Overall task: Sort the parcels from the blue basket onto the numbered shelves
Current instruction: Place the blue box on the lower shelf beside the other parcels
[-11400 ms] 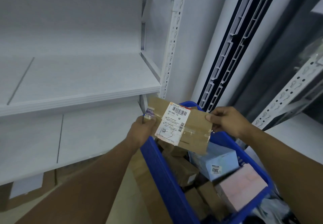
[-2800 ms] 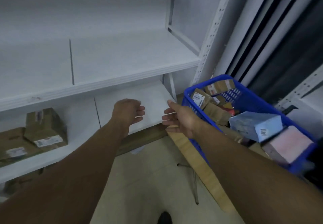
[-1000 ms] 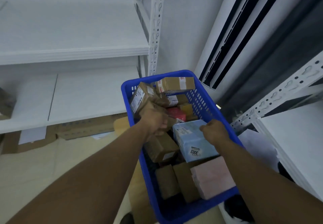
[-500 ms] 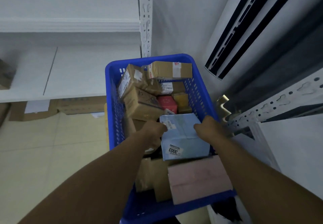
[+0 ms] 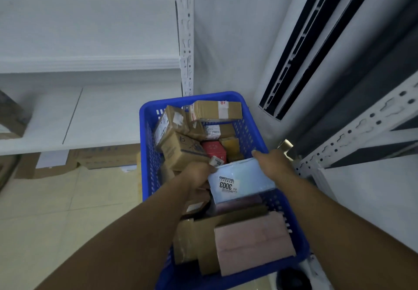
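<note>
The blue basket (image 5: 149, 154) stands in front of me, filled with several parcels. A light blue box (image 5: 245, 177) with a white label reading 3003 is tilted up above the other parcels. My left hand (image 5: 198, 173) grips its left end and my right hand (image 5: 271, 162) grips its right end. A pink box (image 5: 251, 242) lies at the near end of the basket. Brown cardboard parcels (image 5: 181, 151) and a small red box (image 5: 213, 150) fill the far half. White shelves (image 5: 108, 117) run along the left.
A white perforated upright (image 5: 185, 40) stands just behind the basket. Another white rack (image 5: 362, 126) is on the right, beside a tall white and black panel (image 5: 294, 63). A brown parcel (image 5: 11, 117) lies at the left edge of the lower shelf. Flattened cardboard (image 5: 90, 158) lies on the floor beneath it.
Both hands have closed on the ends of the light blue box and raised it, tilting its 3003 label toward me. Earlier, the brown parcel I held went onto the lower left shelf.
</note>
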